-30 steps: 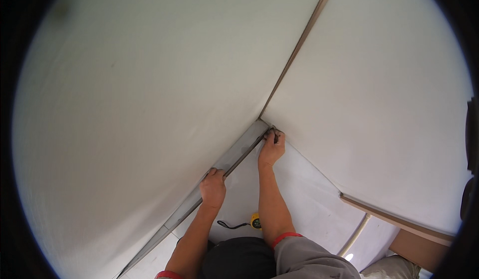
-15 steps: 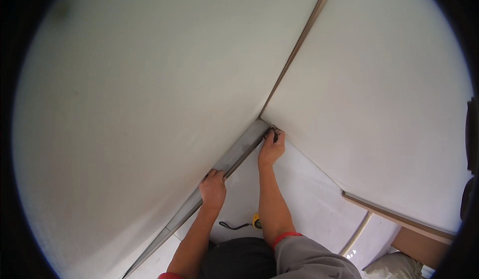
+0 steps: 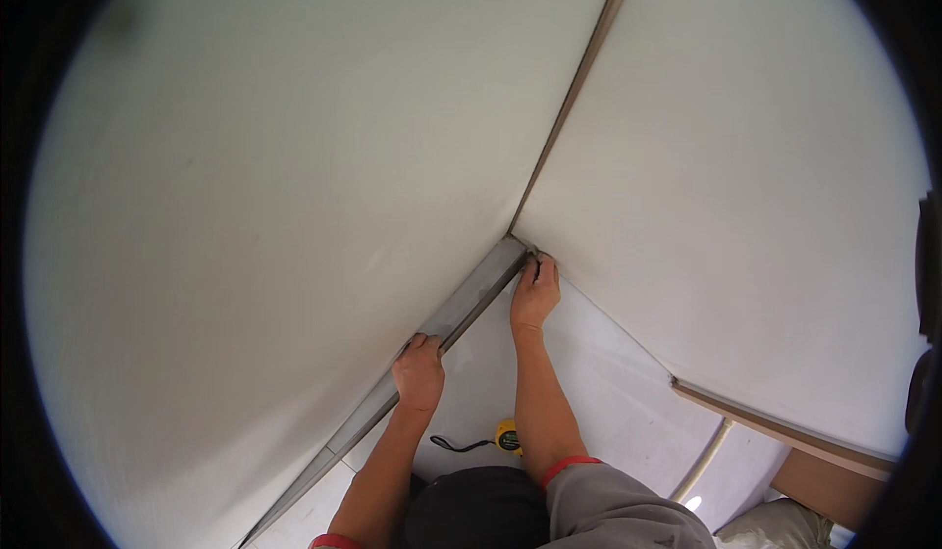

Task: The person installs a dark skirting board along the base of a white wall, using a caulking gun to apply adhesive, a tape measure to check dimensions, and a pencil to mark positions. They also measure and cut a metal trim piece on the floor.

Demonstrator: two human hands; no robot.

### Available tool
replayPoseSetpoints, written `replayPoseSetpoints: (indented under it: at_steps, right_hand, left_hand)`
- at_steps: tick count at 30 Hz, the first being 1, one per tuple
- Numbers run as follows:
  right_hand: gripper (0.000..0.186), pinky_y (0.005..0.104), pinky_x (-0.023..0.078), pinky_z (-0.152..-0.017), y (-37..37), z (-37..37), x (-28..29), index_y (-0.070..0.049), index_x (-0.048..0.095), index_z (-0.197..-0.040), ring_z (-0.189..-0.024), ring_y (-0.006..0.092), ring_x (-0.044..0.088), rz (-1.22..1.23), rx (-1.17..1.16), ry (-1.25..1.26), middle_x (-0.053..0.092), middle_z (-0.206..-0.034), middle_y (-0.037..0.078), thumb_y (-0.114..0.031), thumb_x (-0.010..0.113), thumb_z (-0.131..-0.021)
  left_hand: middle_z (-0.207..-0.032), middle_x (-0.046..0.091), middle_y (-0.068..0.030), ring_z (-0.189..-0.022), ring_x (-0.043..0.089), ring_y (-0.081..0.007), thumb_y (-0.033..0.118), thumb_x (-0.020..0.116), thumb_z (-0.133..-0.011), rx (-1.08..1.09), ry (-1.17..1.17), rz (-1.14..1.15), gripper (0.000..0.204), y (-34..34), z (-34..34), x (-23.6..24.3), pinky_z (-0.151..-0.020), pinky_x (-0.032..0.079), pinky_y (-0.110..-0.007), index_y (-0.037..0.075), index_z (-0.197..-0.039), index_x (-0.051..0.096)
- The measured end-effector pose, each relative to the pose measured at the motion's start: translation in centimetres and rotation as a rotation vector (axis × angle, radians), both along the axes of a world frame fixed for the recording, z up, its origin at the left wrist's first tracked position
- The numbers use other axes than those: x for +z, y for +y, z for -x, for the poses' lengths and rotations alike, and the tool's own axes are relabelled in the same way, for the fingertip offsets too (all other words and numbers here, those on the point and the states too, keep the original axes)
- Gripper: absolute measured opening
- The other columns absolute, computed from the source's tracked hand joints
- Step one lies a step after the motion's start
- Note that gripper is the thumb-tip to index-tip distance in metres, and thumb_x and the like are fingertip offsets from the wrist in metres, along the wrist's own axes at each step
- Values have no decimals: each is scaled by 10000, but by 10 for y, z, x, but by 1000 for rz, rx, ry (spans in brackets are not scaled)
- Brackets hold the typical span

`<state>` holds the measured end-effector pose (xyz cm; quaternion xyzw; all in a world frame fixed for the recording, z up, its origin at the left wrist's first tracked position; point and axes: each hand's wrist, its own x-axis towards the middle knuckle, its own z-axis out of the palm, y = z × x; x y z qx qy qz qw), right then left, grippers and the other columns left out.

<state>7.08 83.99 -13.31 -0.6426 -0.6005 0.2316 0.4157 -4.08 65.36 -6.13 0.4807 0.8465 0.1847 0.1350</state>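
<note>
My left hand (image 3: 420,372) is closed over the edge of a long grey strip (image 3: 471,296) that runs diagonally along the foot of the large white left panel (image 3: 265,215). At the far end of this strip, by the corner where both panels meet, my right hand (image 3: 535,294) has its fingertips pinched on a small dark item, too hidden to name. Beside my right forearm, a yellow and black tape measure (image 3: 506,435) with a black wrist strap lies on the pale floor (image 3: 618,372).
A narrow brown trim (image 3: 574,88) rises from the corner, bordering the right white panel (image 3: 746,186). At lower right are a brown ledge strip (image 3: 775,421), a pale pipe (image 3: 708,456), a brown board (image 3: 819,485) and a crumpled sack-like item (image 3: 775,527).
My right hand and forearm have shifted very slightly to the right at the strip's end. My left hand stays in the same grip.
</note>
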Motion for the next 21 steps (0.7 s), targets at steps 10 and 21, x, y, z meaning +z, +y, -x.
replayPoseSetpoints:
  at_steps: [10, 21]
  right_hand:
    - [107, 461, 513, -744, -1, 4, 1, -12, 608, -962, -882, 390, 645, 70, -63, 15, 673, -983, 170, -115, 628, -943]
    - [118, 433, 505, -744, -3, 11, 2, 3, 607, -962, -848, 349, 645, 107, -147, 81, 671, -936, 151, -105, 638, -927]
  left_hand:
    - [-877, 640, -90, -811, 653, -315, 99, 677, -825, 5, -1, 30, 73, -1, -2, 0, -708, 523, -432, 93, -898, 679]
    - [-891, 650, -92, -827, 656, -319, 105, 670, -834, -15, -41, 38, 78, -1, -1, 1, -719, 524, -435, 83, -908, 685]
